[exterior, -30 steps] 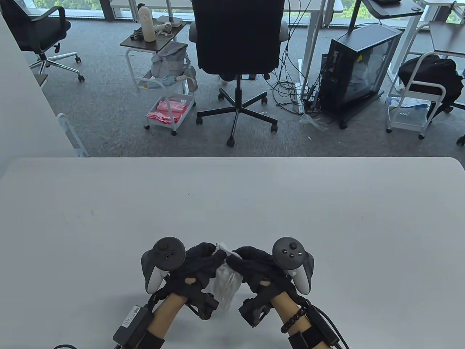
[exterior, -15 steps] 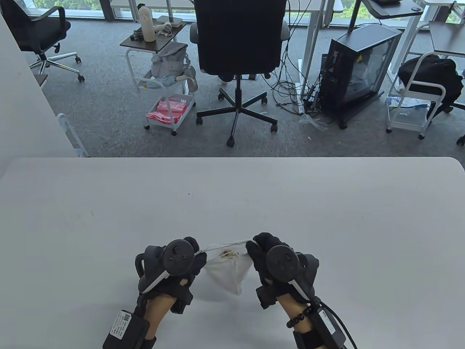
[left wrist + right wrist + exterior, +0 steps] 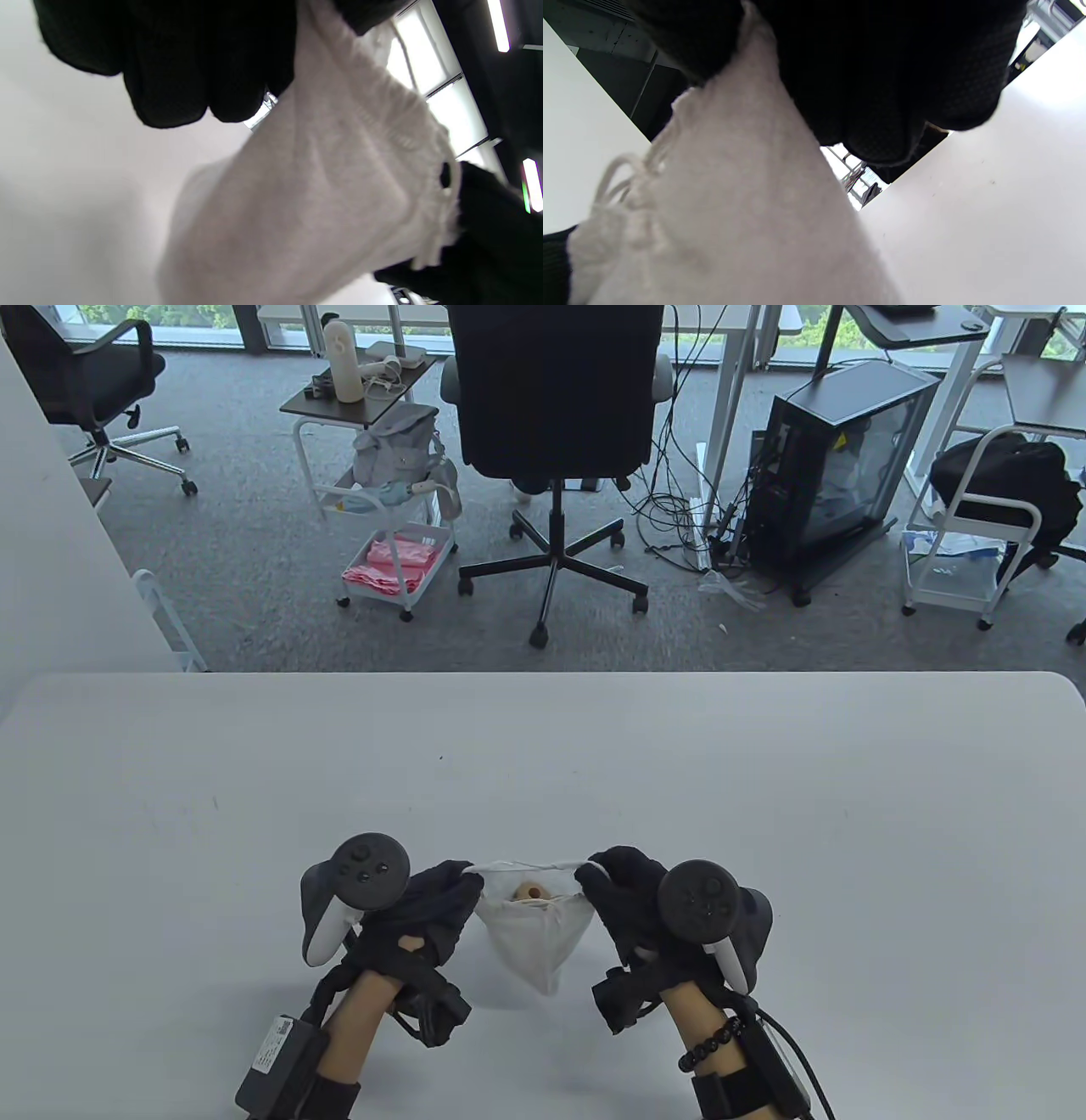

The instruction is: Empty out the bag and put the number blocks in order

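A small white drawstring cloth bag (image 3: 536, 933) hangs between my hands near the front of the white table (image 3: 543, 763). My left hand (image 3: 441, 895) grips the left side of its rim and my right hand (image 3: 615, 882) grips the right side, holding the mouth stretched open. A tan wooden block (image 3: 531, 892) shows inside the mouth; its number cannot be read. The bag's cloth fills the left wrist view (image 3: 322, 195) and the right wrist view (image 3: 729, 220), with my gloved fingers (image 3: 178, 72) closed on its rim.
The table's far edge (image 3: 543, 673) lies well beyond my hands. Past it stand a black office chair (image 3: 556, 432), a white cart (image 3: 390, 534) and a black computer case (image 3: 836, 475) on the floor.
My hands moved apart from a closed bag top, pulling the drawstring mouth open. The opening has grown wider and a wooden block now shows inside.
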Demonstrator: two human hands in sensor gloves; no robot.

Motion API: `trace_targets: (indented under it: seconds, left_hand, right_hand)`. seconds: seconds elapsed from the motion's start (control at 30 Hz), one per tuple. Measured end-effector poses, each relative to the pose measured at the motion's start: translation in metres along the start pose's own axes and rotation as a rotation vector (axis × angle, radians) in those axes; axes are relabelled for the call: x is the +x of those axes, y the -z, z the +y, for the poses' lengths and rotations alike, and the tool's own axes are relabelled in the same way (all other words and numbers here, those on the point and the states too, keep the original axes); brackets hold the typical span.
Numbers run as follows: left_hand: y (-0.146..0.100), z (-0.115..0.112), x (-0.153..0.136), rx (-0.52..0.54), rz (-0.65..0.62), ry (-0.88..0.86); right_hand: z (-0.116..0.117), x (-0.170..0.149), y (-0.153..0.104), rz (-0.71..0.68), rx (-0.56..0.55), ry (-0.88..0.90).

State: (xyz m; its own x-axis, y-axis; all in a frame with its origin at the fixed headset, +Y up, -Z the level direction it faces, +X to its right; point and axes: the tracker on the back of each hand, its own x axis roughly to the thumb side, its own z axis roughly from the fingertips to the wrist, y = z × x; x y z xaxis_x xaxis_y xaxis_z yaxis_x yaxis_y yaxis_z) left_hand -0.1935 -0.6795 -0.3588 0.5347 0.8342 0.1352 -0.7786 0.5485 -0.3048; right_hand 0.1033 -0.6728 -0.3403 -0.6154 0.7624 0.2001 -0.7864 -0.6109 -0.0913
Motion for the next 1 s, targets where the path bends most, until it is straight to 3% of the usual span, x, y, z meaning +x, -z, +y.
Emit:
trace_targets:
  seconds: [0.17,0.4,0.53,0.63,0.7,0.8,0.9,1.0]
  left_hand:
    - [0.006,0.003,-0.006,-0.040,-0.057,-0.157]
    - [0.014,0.006,-0.014,-0.112,-0.183,-0.537]
    - [0.016,0.004,-0.015,-0.168,-0.251,-0.731]
    - [0.018,0.000,-0.014,-0.203,-0.266,-0.761]
    - [0.019,-0.003,-0.013,-0.218,-0.279,-0.759]
    - [0.019,-0.007,-0.012,-0.235,-0.287,-0.813]
    - [0.020,-0.008,-0.012,-0.249,-0.289,-0.832]
    - [0.020,-0.007,-0.014,-0.217,-0.271,-0.807]
  right_hand:
    - [0.012,-0.019,0.007,0.022,0.150,0.157]
    - [0.027,-0.071,0.017,0.178,0.380,0.602]
    - [0.062,-0.093,0.015,0.195,0.622,0.851]
    - [0.088,-0.087,0.012,0.168,0.812,1.130]
    - [0.095,-0.082,0.012,0.170,0.830,1.208]
    - [0.100,-0.084,0.012,0.198,0.792,1.161]
    - [0.096,-0.085,0.014,0.209,0.759,1.193]
    - [0.086,-0.086,0.016,0.211,0.673,1.113]
